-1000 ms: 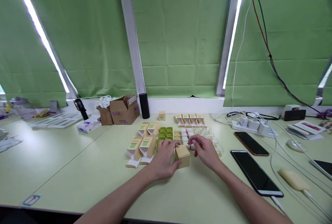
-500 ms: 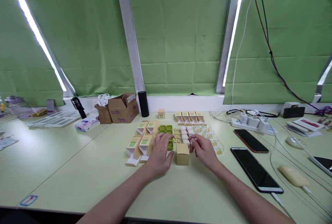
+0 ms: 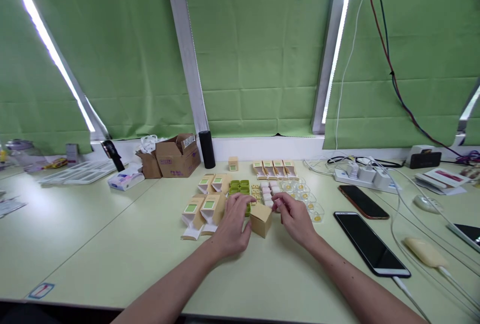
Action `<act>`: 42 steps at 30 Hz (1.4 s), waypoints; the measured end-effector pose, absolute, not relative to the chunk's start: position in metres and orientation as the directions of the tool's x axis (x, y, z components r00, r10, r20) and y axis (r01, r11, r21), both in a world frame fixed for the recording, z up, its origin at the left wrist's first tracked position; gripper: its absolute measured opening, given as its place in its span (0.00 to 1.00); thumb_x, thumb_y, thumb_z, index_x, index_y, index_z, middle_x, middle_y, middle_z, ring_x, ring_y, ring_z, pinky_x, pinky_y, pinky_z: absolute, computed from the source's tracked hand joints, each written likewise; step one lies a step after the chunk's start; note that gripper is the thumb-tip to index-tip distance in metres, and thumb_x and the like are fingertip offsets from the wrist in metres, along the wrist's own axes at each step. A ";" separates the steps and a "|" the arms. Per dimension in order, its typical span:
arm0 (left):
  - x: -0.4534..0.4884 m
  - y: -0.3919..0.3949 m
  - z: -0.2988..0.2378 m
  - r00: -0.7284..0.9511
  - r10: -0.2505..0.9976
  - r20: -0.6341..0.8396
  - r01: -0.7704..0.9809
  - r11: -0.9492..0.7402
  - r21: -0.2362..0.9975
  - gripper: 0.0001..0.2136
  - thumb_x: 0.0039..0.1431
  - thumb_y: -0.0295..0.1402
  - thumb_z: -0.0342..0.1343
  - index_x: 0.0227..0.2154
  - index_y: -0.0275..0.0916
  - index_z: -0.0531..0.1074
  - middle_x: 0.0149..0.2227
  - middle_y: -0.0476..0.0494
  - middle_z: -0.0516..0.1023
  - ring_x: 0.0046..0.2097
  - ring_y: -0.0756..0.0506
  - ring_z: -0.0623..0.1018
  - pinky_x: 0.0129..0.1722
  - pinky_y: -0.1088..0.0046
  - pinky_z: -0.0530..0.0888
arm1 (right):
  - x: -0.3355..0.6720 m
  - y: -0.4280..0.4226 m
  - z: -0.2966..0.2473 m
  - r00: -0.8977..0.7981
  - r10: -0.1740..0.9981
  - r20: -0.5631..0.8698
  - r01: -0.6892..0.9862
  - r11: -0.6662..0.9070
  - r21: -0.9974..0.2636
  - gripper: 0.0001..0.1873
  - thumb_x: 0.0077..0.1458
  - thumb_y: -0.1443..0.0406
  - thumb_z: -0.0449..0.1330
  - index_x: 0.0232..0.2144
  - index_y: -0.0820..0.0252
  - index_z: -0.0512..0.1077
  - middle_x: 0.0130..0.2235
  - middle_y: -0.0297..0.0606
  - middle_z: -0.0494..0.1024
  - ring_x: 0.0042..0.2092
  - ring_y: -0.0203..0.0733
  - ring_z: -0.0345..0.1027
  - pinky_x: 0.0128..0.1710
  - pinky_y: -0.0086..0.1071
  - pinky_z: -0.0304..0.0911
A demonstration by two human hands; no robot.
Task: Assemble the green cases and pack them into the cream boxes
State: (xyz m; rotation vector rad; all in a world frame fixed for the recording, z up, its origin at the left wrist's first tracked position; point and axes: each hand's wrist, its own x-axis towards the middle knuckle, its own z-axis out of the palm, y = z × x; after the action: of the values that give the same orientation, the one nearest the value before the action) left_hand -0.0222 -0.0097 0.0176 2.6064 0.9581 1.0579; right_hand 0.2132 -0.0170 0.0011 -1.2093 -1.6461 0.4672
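Note:
A small closed tan cardboard box (image 3: 261, 220) stands on the table between my hands, turned with one corner toward me. My left hand (image 3: 234, 225) curves around its left side, thumb at the near side and fingers behind. Just right of the box is my right hand (image 3: 294, 216), fingers loosely bent and apart, holding nothing I can see. Behind the hands are green square trays (image 3: 240, 184), small yellowish pieces (image 3: 255, 189), pale pink and white blocks (image 3: 267, 194) and clear cups with yellow centres (image 3: 302, 195). My left hand partly hides the green trays.
Opened boxes with green labels (image 3: 213, 206) stand left of my left hand, and more opened boxes (image 3: 273, 170) at the back. One closed box (image 3: 233, 164) is near the wall. Phones (image 3: 369, 244), a power strip (image 3: 363, 179) and cables lie at right; a carton (image 3: 178, 156) is back left.
The small box has turned and shifted slightly left, against my left hand. My left hand has moved slightly right around it. The right hand has barely moved.

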 end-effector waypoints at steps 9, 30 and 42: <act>-0.010 -0.023 0.020 0.409 0.806 0.427 0.705 -0.577 0.413 0.31 0.53 0.45 0.69 0.55 0.40 0.64 0.54 0.35 0.71 0.57 0.31 0.68 0.56 0.48 0.67 | 0.214 -0.017 0.004 0.062 0.851 0.522 0.571 0.399 -0.718 0.17 0.69 0.53 0.49 0.42 0.53 0.74 0.33 0.35 0.82 0.31 0.43 0.76 0.32 0.32 0.65; -0.006 -0.020 0.011 0.371 0.577 0.728 0.516 -0.779 0.356 0.26 0.62 0.27 0.58 0.61 0.42 0.59 0.57 0.32 0.68 0.60 0.35 0.72 0.57 0.53 0.75 | 0.202 -0.032 0.010 -0.002 0.605 0.796 0.555 0.663 -0.503 0.14 0.67 0.60 0.56 0.53 0.56 0.69 0.47 0.46 0.80 0.42 0.46 0.75 0.34 0.36 0.73; -0.007 -0.014 0.005 0.441 0.369 0.818 0.626 -0.780 0.015 0.22 0.67 0.23 0.54 0.61 0.44 0.61 0.51 0.36 0.70 0.54 0.38 0.75 0.52 0.56 0.79 | 0.190 -0.037 0.002 -0.164 0.568 0.807 0.576 0.719 -0.389 0.25 0.65 0.64 0.56 0.63 0.54 0.59 0.53 0.49 0.75 0.50 0.51 0.74 0.43 0.45 0.77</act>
State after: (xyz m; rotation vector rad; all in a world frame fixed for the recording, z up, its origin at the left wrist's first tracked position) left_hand -0.0065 -0.0143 0.0052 2.9042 1.0340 1.5187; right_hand 0.1904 -0.0370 0.0017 -0.8962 -1.8233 -0.0091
